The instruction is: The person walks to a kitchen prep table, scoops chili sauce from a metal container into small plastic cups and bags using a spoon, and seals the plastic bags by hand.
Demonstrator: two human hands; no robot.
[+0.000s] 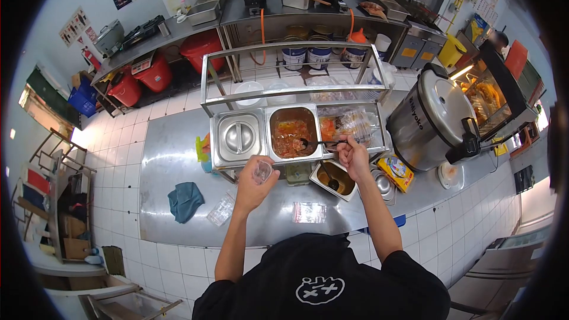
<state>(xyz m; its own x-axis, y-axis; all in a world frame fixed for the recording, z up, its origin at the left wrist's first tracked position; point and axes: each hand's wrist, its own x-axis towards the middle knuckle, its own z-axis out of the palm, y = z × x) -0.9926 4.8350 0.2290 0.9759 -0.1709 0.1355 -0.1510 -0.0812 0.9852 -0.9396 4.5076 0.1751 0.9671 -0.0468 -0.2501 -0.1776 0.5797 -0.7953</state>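
Note:
My left hand (252, 189) is wrapped round a small clear plastic cup (262, 172), held in front of the steel food pans. A black spoon (323, 142) is gripped by its handle in my right hand (354, 159). Its bowl end dips into the chunky red sauce (290, 133) in the middle pan. To the left sits a pan covered by a steel lid (239, 136). Plastic-wrapped packets (352, 125) fill the right compartment. Below my right hand, a tilted steel pan (320, 185) holds brown liquid and a dark ladle.
A steel shelf frame (290, 101) rises behind the pans. A big rice cooker (432, 118) stands at the right, near a yellow packet (395, 172). On the steel table lie a teal cloth (185, 201) and clear plastic bags (309, 212).

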